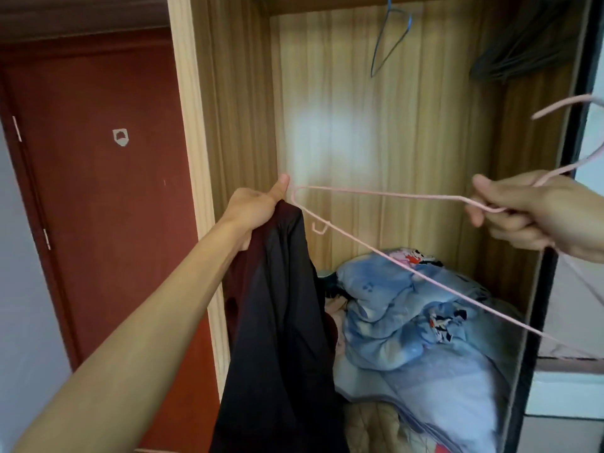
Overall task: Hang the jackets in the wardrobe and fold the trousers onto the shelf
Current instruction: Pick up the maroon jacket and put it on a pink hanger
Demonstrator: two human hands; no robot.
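Note:
A dark, black-and-maroon jacket point(281, 315) hangs from my left hand point(258, 207), which grips its top edge in front of the open wardrobe point(359, 109). My right hand point(526, 214) holds a pink wire hanger point(376, 194) near its neck, with the hook curving up to the right. The hanger's left tip lies right beside the jacket's top, close to my left thumb. Whether the tip is inside the jacket I cannot tell.
A blue wire hanger point(389, 44) hangs at the top of the wardrobe, with dark hangers or clothes point(523, 44) at the upper right. A pile of blue patterned bedding point(418, 322) fills the wardrobe floor. A red-brown door point(98, 191) stands to the left.

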